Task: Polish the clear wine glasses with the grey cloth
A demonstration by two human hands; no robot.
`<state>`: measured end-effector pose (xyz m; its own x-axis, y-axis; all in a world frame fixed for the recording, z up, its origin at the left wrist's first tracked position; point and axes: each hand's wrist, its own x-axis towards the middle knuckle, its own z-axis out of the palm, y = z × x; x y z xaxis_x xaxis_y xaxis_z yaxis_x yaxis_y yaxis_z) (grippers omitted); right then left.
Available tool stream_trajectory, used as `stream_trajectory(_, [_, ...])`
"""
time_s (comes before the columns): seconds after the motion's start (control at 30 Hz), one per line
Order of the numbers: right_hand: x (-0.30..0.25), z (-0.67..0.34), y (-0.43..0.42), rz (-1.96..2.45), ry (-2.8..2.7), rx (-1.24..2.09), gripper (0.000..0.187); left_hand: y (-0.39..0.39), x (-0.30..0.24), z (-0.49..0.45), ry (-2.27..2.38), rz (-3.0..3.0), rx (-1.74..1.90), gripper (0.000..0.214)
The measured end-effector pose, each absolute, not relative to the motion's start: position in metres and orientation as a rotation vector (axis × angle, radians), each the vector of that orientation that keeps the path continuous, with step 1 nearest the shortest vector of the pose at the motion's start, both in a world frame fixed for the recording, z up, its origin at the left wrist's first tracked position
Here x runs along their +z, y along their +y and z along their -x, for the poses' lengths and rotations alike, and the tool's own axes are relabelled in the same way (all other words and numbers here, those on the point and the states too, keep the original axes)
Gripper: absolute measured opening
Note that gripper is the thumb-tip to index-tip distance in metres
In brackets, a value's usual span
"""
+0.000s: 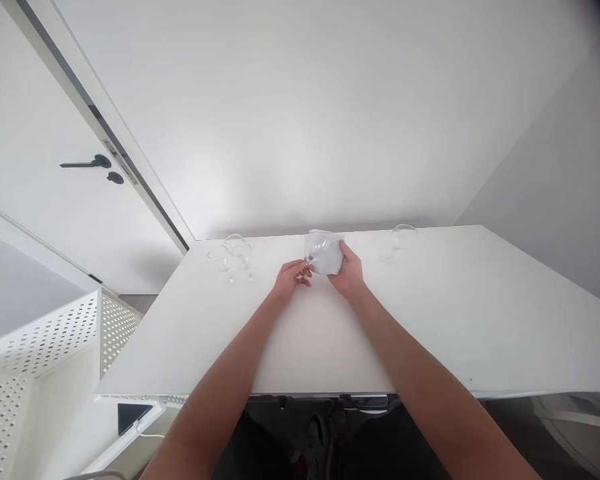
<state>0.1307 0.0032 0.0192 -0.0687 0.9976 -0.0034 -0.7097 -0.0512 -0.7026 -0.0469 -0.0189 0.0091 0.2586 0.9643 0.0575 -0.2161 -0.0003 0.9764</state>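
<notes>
Near the far side of the white table (pixel 325 333), my left hand (pixel 293 277) has its fingers closed around the stem of a clear wine glass (pixel 319 245). The glass is tilted, its bowl lying in front of a light grey cloth (pixel 333 259). My right hand (pixel 349 270) grips that cloth from the right, thumb on top, and the cloth surrounds part of the bowl. Some of the right fingers are hidden behind the cloth.
Left of my hands stand two clear stemmed glasses, a nearer glass (pixel 220 258) and a farther glass (pixel 239 248). Another clear glass (pixel 401 239) is on the right. A wall (pixel 300 120) rises behind the table, and a white door (pixel 45 127) is at the left.
</notes>
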Motion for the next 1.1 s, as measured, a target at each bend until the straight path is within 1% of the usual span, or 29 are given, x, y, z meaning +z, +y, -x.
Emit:
stream_trajectory(0.13, [0.0211,-0.1295,0.0021,0.595,-0.561,1.476,0.03,-0.0177,0.0075,0.0464,0.896,-1.209,1.187,0.031])
stream_trajectory(0.23, [0.0196,-0.1275,0.0015,0.644,-0.58,1.524,0.029,-0.0187,0.0079,0.0463,0.923,-1.249,1.203,0.031])
stream_trajectory(0.33, [0.0181,-0.1264,0.0013,0.667,-0.593,1.561,0.03,-0.0203,0.0094,0.0462,0.907,-1.276,1.203,0.027])
stream_trajectory(0.5, [0.0179,-0.1281,0.0029,0.613,-0.552,1.468,0.029,-0.02,0.0098,0.0461,0.93,-1.284,1.219,0.023])
stream_trajectory(0.7, [0.0175,-0.1238,0.0024,0.681,-0.607,1.532,0.036,-0.0177,0.0071,0.0475,0.933,-1.258,1.262,0.025])
stream_trajectory(0.8, [0.0175,-0.1233,0.0027,0.694,-0.579,1.476,0.035,-0.0175,0.0066,0.0479,0.942,-1.276,1.267,0.023])
stream_trajectory(1.0, [0.0177,-0.1256,0.0029,0.713,-0.63,1.482,0.034,-0.0176,0.0077,0.0479,0.967,-1.306,1.278,0.024])
stream_trajectory(1.1, [0.0176,-0.127,0.0033,0.715,-0.615,1.457,0.032,-0.0196,0.0089,0.0464,0.941,-1.293,1.223,0.025])
